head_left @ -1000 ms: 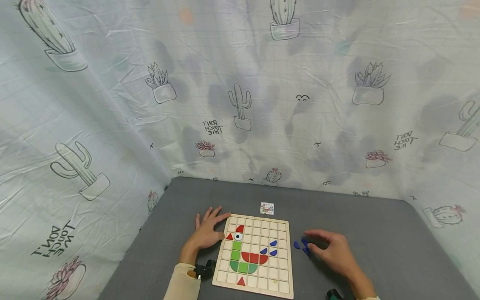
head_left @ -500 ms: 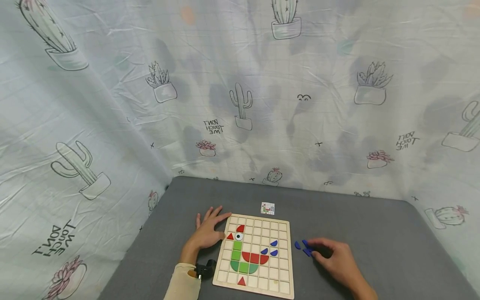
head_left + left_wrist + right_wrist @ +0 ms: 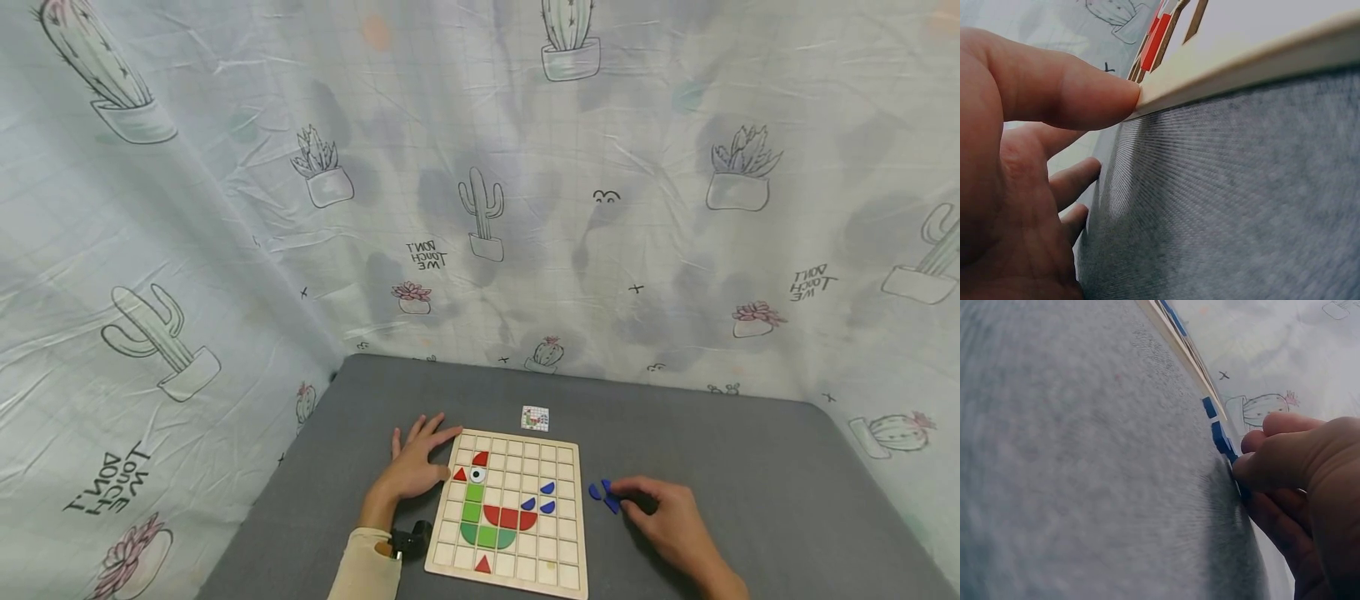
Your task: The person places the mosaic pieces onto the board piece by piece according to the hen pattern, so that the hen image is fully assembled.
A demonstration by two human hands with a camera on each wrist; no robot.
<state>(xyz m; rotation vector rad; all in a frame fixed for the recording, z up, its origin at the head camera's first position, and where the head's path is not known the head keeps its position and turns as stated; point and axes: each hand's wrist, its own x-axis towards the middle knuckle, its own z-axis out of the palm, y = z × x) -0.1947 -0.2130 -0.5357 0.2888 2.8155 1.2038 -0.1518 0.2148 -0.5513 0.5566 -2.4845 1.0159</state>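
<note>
A wooden grid board [image 3: 543, 563] lies on the grey table, with red, green and blue pieces and a round eye piece [image 3: 477, 474] in its squares. My left hand [image 3: 414, 471] rests at the board's left edge, fingers spread; its thumb [image 3: 1100, 94] touches the rim in the left wrist view. Right of the board, my right hand [image 3: 670, 517] has thumb and forefinger bent round a small blue piece [image 3: 1245, 492], mostly hidden by the fingers. Close beside it lie loose blue pieces, one a blue half-circle [image 3: 595, 492].
A small picture card [image 3: 535, 418] lies just behind the board. Patterned curtains [image 3: 480, 317] with cactus drawings hang behind the table and at both sides. Grey cloth [image 3: 720, 450] covers the table.
The right hand has closed its fingers in around the blue pieces and shifted slightly, nudging them a little. The left hand and the board stay where they were.
</note>
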